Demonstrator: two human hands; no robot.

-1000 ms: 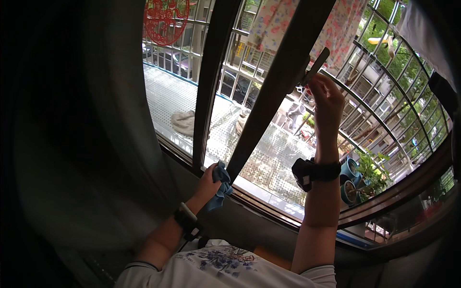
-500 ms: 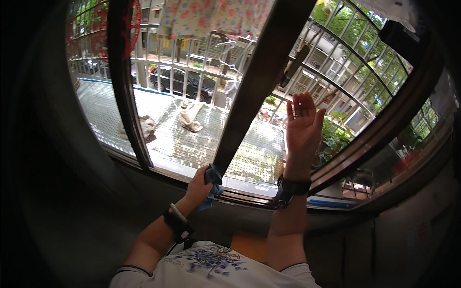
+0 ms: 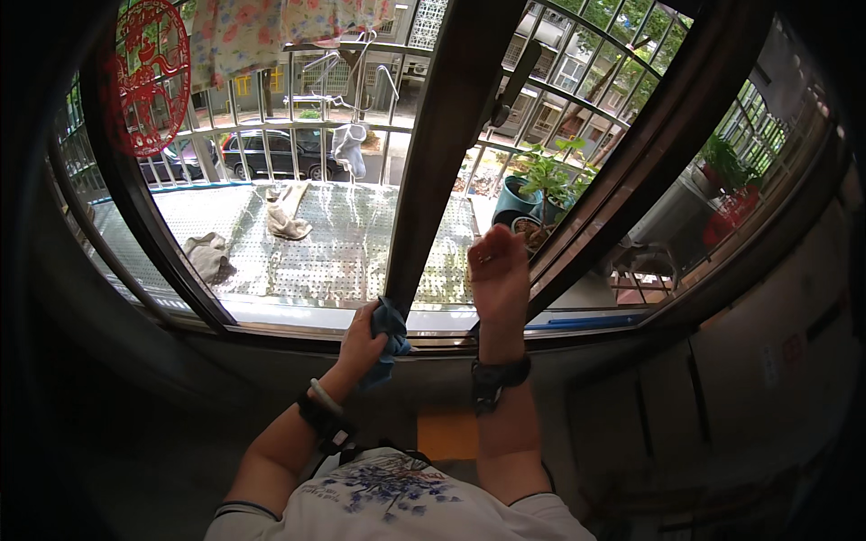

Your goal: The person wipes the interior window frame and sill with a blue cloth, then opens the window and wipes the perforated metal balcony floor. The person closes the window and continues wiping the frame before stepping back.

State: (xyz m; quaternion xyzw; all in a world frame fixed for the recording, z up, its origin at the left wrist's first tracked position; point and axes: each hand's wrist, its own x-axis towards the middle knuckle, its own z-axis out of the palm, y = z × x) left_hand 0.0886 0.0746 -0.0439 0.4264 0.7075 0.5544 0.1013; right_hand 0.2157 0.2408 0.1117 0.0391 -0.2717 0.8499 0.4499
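At the foot of the dark window frame post (image 3: pixel 419 171), my left hand (image 3: pixel 363 341) is closed round a crumpled blue cloth (image 3: pixel 390 332). The cloth touches the post's lower end, just above the window sill. My right hand (image 3: pixel 500 284) is raised to the right of the post, palm toward me, in front of the window opening. Its fingers are loosely curled, and nothing shows in them. A dark band with a device (image 3: pixel 492 383) is strapped round my right wrist; another one (image 3: pixel 325 422) sits on my left wrist beside a pale bangle.
Beyond the window, a perforated metal ledge (image 3: pixel 343 257) carries grey cloths (image 3: pixel 289 212) and potted plants (image 3: pixel 541 185). Metal bars (image 3: pixel 253 117) enclose it. Hangers, a hanging sock (image 3: pixel 350 149) and floral fabric (image 3: pixel 271 32) hang outside. A window latch handle (image 3: pixel 519 81) juts from the post.
My view has shifted to the right. My right hand has come lower and nearer the post, and its fingers have gone from stretched to curled. The left hand still grips the cloth at the post's foot.
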